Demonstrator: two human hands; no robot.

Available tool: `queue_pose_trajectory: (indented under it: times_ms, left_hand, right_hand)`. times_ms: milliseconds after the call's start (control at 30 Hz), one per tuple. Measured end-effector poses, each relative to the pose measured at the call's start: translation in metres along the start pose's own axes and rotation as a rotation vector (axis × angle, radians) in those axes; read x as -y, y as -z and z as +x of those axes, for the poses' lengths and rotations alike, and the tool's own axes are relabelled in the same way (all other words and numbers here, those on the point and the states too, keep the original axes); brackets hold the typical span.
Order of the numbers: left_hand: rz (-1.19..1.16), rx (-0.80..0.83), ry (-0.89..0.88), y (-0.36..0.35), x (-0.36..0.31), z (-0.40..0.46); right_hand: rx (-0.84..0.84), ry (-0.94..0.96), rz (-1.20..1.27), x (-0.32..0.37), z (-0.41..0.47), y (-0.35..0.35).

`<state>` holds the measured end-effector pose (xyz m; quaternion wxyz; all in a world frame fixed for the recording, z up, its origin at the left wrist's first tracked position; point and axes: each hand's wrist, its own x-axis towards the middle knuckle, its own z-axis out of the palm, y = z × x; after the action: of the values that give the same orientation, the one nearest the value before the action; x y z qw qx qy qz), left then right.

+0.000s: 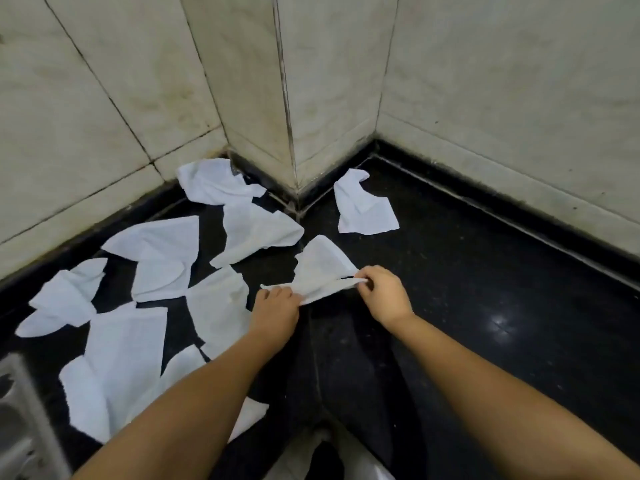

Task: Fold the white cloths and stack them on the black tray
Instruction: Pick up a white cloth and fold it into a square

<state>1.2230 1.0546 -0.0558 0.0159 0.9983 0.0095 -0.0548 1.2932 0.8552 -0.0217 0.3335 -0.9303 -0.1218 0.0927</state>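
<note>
A white cloth (322,271) is held just above the black counter (485,289), stretched between both hands. Its near edge is pinched at one end by the curled fingers (363,284) of the right hand (384,296) and at the other by those of the left hand (277,310); the rest is draped away from the fingers toward the wall corner (294,174). The fingertips of the left hand are hidden under the cloth's edge. Left of the fingers, loose cloths (156,258) are spread crumpled over the counter, some overlapped by the left forearm. One more cloth (363,209) lies beyond the fingers, near the corner. A pale object (20,410) at the lower left is cut off by the picture's edge and blurred, so it cannot be made out. A white shape (311,455) at the bottom edge is likewise cut off. No writing can be read.
</note>
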Motion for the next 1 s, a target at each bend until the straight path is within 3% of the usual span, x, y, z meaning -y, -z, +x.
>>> queue_pose_trajectory:
  times_ms: [133,300,433,533,633,767,900,1000]
  left_hand:
    - [-0.144,-0.165,0.011,0.034,0.004,0.039]
    - [-0.545,-0.322,0.016,0.106,-0.032,0.096]
    - [-0.895,-0.431,0.018,0.161,-0.076,0.112]
    - [-1.088,-0.414,-0.008,0.171,-0.103,0.105]
    - [-1.204,-0.277,-0.035,0.151,-0.124,0.082]
    - [-1.251,0.000,-0.017,0.098,-0.140,0.026]
    - [-1.139,0.286,0.011,0.053,-0.153,-0.034]
    - [-1.036,0.469,0.049,0.028,-0.155,-0.060]
  right_hand:
    - [-0.242,-0.039,0.248,0.008,0.017,0.055]
    - [-0.536,-0.058,0.354,0.003,0.029,0.143]
    - [-0.634,-0.074,0.470,-0.011,0.027,0.200]
    - [-0.666,-0.044,0.505,-0.027,-0.001,0.220]
    - [-0.577,-0.057,0.487,-0.054,-0.043,0.219]
    - [-0.331,-0.137,0.465,-0.105,-0.107,0.198]
    - [-0.089,-0.294,0.494,-0.156,-0.172,0.174]
    - [0.206,-0.419,0.425,-0.179,-0.204,0.158]
